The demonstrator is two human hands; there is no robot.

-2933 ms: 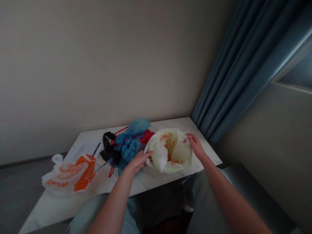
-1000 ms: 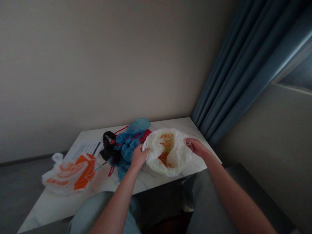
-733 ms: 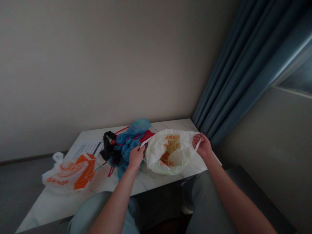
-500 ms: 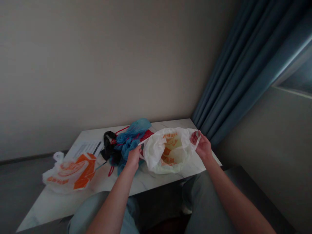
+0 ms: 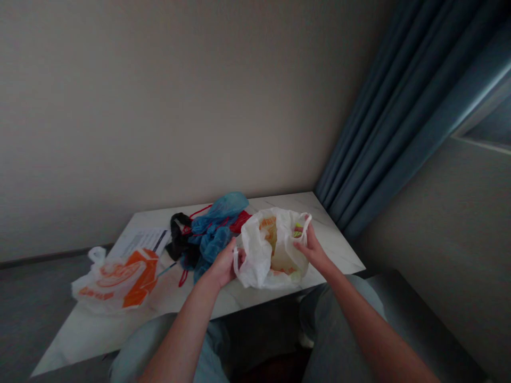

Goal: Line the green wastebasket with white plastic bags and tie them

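A white plastic bag (image 5: 255, 260) with orange print stands with its mouth wide apart near the table's front edge. On its left side my left hand (image 5: 224, 264) grips it by the handle area, the fingertips partly hidden by the plastic. My right hand (image 5: 313, 246) is closed on the bag's right rim and handle loop. Something small, yellow-green and reddish, shows at the rim beside the right fingers; I cannot make out what it is. Just left of the bag lies a heap of crumpled blue plastic bags (image 5: 217, 242).
A black plastic bag (image 5: 179, 242) and a red one (image 5: 240, 221) lie in the heap. Farther left, a white and orange plastic bag (image 5: 120, 279) rests beside a printed sheet (image 5: 139, 240) on the marble-look table (image 5: 235, 298). A blue curtain (image 5: 371, 133) hangs at right.
My hands have come closer together, the right one moving left and the left one a little right. The white bag's mouth has narrowed, and its sides have bunched up.
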